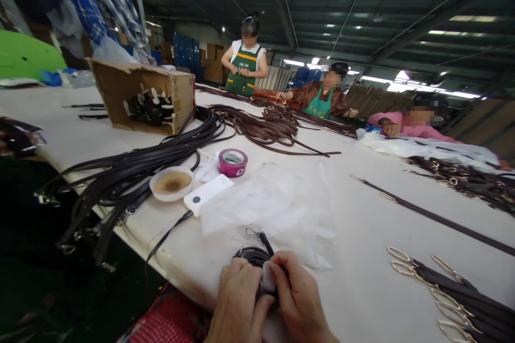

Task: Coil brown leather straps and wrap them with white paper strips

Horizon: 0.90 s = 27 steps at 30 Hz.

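Both my hands work at the near edge of the white table [362, 278]. My left hand [235, 300] and my right hand [300, 300] are closed round a coiled black leather strap [253, 254], fingers pressed together on it. A small white piece [268, 278] is pinched between my thumbs. The strap's end with a metal clasp [253, 233] sticks out beyond my fingers. Clear plastic bags [273, 203] lie just past the coil.
A bundle of black straps [132, 171] hangs over the table's left edge. Near it sit a white bowl [171, 183], a white power bank [208, 193], a pink tape roll [232, 162] and a cardboard box [140, 96]. Brown straps with gold clasps [442, 289] lie at right. Three people work across the table.
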Tool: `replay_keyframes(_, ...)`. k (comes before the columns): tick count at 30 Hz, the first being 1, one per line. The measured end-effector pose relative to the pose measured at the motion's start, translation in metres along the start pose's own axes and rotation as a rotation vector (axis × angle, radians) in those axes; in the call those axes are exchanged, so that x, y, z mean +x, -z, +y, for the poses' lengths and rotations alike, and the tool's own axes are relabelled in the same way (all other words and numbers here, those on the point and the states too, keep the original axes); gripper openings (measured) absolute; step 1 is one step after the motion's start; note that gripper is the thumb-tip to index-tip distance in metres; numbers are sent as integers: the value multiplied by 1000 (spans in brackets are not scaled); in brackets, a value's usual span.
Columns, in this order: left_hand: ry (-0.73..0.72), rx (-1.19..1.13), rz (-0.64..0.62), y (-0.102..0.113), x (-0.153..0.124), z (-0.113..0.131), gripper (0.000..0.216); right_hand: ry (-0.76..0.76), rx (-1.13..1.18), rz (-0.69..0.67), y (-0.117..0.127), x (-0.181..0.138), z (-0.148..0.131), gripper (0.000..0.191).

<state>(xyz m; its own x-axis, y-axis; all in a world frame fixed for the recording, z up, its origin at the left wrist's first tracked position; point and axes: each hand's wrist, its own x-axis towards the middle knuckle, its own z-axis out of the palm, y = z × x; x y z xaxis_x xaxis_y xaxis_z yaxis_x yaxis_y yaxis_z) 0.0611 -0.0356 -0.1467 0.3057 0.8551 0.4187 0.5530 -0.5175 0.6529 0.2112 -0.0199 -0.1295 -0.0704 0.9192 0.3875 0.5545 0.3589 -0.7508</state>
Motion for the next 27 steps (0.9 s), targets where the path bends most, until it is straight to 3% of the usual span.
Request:
replay_keyframes(1,-23,29,12,0,3,1,12,1,11,7,0,0,-1,22)
replay_keyframes(5,-62,105,100,-2,9,6,21,-63,120,60,-3,-5,-1,16)
replay_keyframes(12,-124,119,145,-6,5,2,21,-267,341,186,2,-10,-6,49)
replay_keyframes(15,-130,117,107,-7,3,-1,19,-423,529,165,8,-6,-11,43)
replay_keyframes(17,-129,122,102,-7,3,-2,19,-448,579,121,14,-7,-11,38)
replay_keyframes(19,-136,123,96,-6,3,-2,20,-377,487,189,24,-11,-7,36)
replay_keyframes(22,-142,114,94,-5,4,-1,20,-285,157,362,51,-25,8,30)
replay_keyframes(24,-142,101,97,-4,5,0,19,-233,-26,301,71,-40,19,21)
replay_keyframes(27,-132,97,87,-3,5,0,20,20,-165,-73,87,-61,30,20)
